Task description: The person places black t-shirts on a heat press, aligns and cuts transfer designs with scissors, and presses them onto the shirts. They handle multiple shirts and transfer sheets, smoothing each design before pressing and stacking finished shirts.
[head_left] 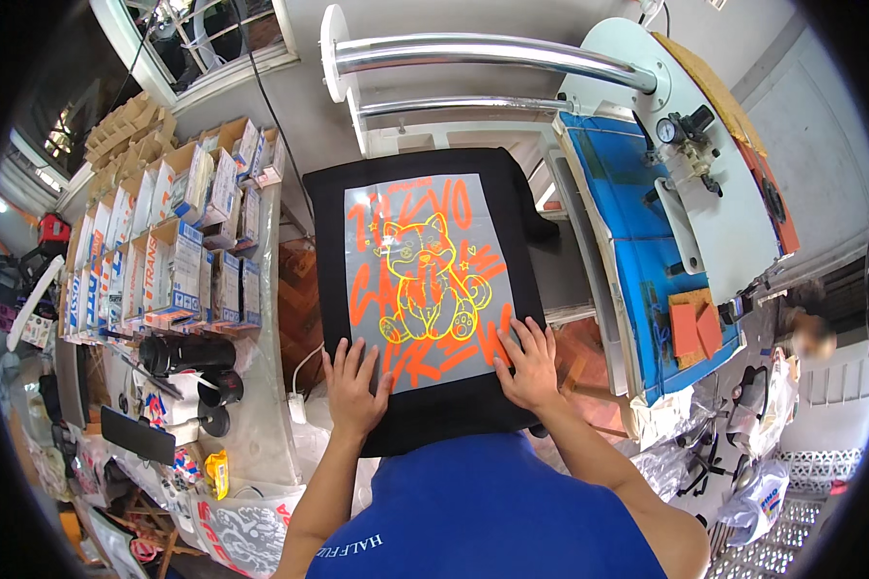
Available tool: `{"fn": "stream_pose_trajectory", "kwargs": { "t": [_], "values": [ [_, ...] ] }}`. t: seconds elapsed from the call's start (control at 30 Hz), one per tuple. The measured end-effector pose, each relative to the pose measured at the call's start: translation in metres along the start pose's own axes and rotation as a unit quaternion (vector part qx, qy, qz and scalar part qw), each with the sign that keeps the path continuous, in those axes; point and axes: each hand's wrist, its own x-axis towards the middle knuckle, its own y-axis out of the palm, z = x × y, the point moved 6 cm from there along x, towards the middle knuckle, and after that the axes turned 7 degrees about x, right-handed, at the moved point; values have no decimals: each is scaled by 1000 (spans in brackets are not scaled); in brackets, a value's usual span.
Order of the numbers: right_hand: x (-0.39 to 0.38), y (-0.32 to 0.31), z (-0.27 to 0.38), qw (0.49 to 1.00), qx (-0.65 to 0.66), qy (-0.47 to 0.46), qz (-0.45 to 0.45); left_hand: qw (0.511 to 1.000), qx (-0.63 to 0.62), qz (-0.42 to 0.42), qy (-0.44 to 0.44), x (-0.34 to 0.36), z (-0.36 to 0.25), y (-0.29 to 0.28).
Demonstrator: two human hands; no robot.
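Observation:
A black garment (434,410) lies spread flat in front of me, its sleeve hanging off at the far right. On it rests a clear-grey transfer film (362,232) with orange lettering and a yellow line drawing of a seated animal. My left hand (357,391) lies flat with fingers spread at the film's near left corner. At the near right corner, my right hand (528,372) is pressed down the same way, fingers apart. Neither hand grips anything. Whatever supports the garment is hidden beneath it.
A heat press (690,183) with a blue-covered plate (608,232) and a pressure gauge stands to the right. Metal bars (492,53) cross at the back. Left, a table (270,386) carries upright cardboard boxes (174,265), a phone (137,437) on a stand and dark cylinders.

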Motion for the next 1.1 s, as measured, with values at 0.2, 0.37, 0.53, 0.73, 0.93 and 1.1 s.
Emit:
{"fn": "stream_pose_trajectory", "kwargs": {
  "t": [0.2, 0.37, 0.53, 0.73, 0.93, 1.1],
  "values": [
    [2, 0, -1, 1000, -5, 16, -7, 1000, 2, -2, 7, -2, 4, 3],
    [3, 1, -2, 1000, -11, 19, -16, 1000, -12, -10, -9, 1, 3, 1],
    [2, -1, -1, 1000, -6, 11, -16, 1000, -9, -13, -6, -1, 6, 6],
    [1, 1, -6, 1000, -7, 23, -17, 1000, -10, -18, -2, -1, 5, 9],
    [3, 1, -2, 999, -10, 24, -23, 999, -13, -31, 2, -2, 7, 7],
    [0, 2, -1, 999, -10, 16, -25, 999, -11, -32, -9, -3, 7, 3]
  ]
}}
